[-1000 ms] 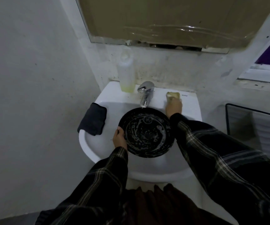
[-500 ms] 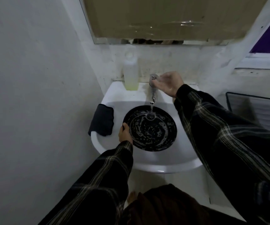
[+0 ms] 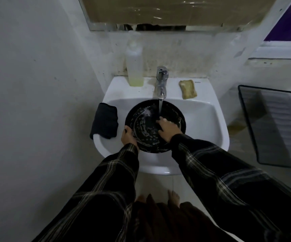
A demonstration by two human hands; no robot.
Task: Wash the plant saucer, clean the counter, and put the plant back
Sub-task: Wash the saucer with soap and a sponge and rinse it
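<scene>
Left hand (image 3: 128,137): fingers and thumb curled round the near left rim of the saucer (image 3: 146,123), gripping it. Right hand (image 3: 167,129): fingers spread and fairly straight, laid palm-down on the wet inner floor of the saucer at its right half, holding nothing; fingertips sat just beside the point where the water fell. Saucer: round, black, shallow, with a raised rim and a glossy floor flecked with white suds and droplets; it lay inside the basin of the sink (image 3: 211,119), directly under the spout, its near edge overlapped by both wrists. Tap (image 3: 161,81): chromed metal, single lever, upright at the back centre of the sink ledge, a thin stream of water (image 3: 160,107) running from it into the saucer. Sink: white glazed ceramic, rounded front, wall-mounted. Cloth (image 3: 104,122): dark, soft, folded, draped over the left rim of the sink, just beside the saucer and near the left hand, not touching either as far as could be told. Sponge (image 3: 188,89): tan, rectangular, worn-looking, flat on the ledge to the right of the tap. Bottle (image 3: 134,63): translucent plastic, tall, upright on the ledge left of the tap, with a shallow layer of yellowish liquid at its bottom. Basket (image 3: 274,126): black wire mesh, rectangular, on the surface to the right of the sink, well apart from both hands. Sleeves (image 3: 219,172): dark plaid fabric, reaching to both wrists.
</scene>
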